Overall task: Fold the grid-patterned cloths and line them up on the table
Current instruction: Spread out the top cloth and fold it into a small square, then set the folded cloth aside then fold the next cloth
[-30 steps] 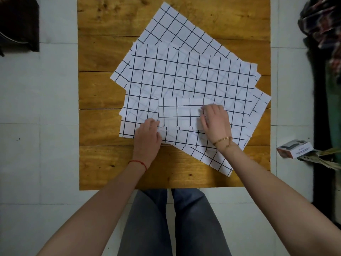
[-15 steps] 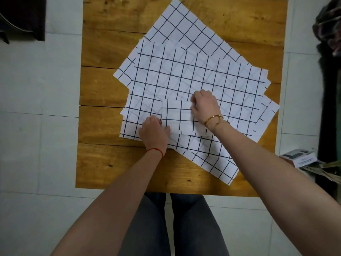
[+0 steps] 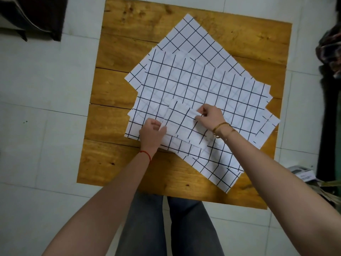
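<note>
Folded cloth [image 3: 184, 124] atop spread cloths [image 3: 203, 84]; left hand [image 3: 152, 133] pinches its 8 o'clock corner, right hand [image 3: 209, 118] its 2 o'clock edge.

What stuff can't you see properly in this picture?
- Head view: the flat grid cloths overlap, so their number is unclear.
- The folded cloth is partly covered by the left hand and right hand, hiding its edges.
- The small box on the floor: print too small.
- Dark cloth top left: cut off.
</note>
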The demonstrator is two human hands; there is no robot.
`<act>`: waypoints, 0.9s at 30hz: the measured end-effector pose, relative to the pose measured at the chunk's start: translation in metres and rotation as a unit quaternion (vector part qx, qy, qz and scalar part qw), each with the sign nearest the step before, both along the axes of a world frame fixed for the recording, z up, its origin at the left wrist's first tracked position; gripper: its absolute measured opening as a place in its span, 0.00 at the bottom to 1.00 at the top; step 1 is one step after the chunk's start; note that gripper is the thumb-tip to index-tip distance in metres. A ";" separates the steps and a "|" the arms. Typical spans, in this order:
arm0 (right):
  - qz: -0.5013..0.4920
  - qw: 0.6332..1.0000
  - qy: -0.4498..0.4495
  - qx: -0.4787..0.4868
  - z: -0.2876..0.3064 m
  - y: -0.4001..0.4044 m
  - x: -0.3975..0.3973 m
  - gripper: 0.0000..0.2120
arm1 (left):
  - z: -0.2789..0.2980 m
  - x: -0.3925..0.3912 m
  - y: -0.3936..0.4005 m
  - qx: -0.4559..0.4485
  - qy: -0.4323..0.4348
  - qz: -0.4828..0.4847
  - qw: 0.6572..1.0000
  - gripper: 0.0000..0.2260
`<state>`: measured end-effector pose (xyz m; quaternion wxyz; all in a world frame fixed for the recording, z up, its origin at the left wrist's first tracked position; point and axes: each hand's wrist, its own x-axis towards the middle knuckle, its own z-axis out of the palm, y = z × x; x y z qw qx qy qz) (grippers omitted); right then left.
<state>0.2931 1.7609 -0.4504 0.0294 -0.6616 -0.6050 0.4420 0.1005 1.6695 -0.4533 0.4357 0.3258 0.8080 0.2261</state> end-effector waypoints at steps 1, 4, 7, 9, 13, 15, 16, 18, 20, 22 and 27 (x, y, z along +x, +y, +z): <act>-0.016 1.000 0.011 -0.016 0.003 -0.003 0.000 0.08 | 0.002 -0.005 0.001 -0.009 -0.037 0.035 0.999 0.11; -0.080 0.992 0.060 -0.072 0.013 -0.013 -0.008 0.05 | 0.010 -0.021 0.003 -0.008 -0.201 0.148 0.968 0.14; -0.162 0.973 0.117 -0.112 0.022 -0.026 -0.027 0.06 | 0.016 -0.037 -0.001 -0.006 -0.309 0.165 0.937 0.06; -0.218 0.955 0.151 -0.136 0.024 -0.037 -0.046 0.07 | 0.016 -0.048 -0.008 -0.037 -0.334 0.143 0.931 0.04; -0.292 0.922 0.188 -0.171 0.020 -0.060 -0.090 0.08 | 0.017 -0.075 -0.021 -0.061 -0.274 0.138 0.950 0.15; -0.304 0.916 0.195 -0.173 0.018 -0.072 -0.111 0.08 | 0.018 -0.096 -0.027 -0.053 -0.231 0.131 0.963 0.15; -0.297 0.922 0.186 -0.166 0.018 -0.078 -0.121 0.07 | 0.018 -0.108 -0.031 -0.050 -0.206 0.118 0.970 0.15; -0.260 0.943 0.153 -0.138 0.017 -0.090 -0.141 0.05 | 0.019 -0.134 -0.039 -0.041 -0.154 0.078 0.984 0.16; -0.218 0.961 0.129 -0.115 0.017 -0.103 -0.161 0.06 | 0.022 -0.158 -0.049 -0.029 -0.111 0.034 0.993 0.17; -0.173 0.975 0.099 -0.101 0.016 -0.117 -0.181 0.07 | 0.025 -0.181 -0.058 -0.022 -0.068 -0.005 0.997 0.15; -0.102 0.989 0.054 -0.093 0.009 -0.146 -0.230 0.08 | 0.024 -0.228 -0.080 -0.016 -0.029 -0.054 0.998 0.14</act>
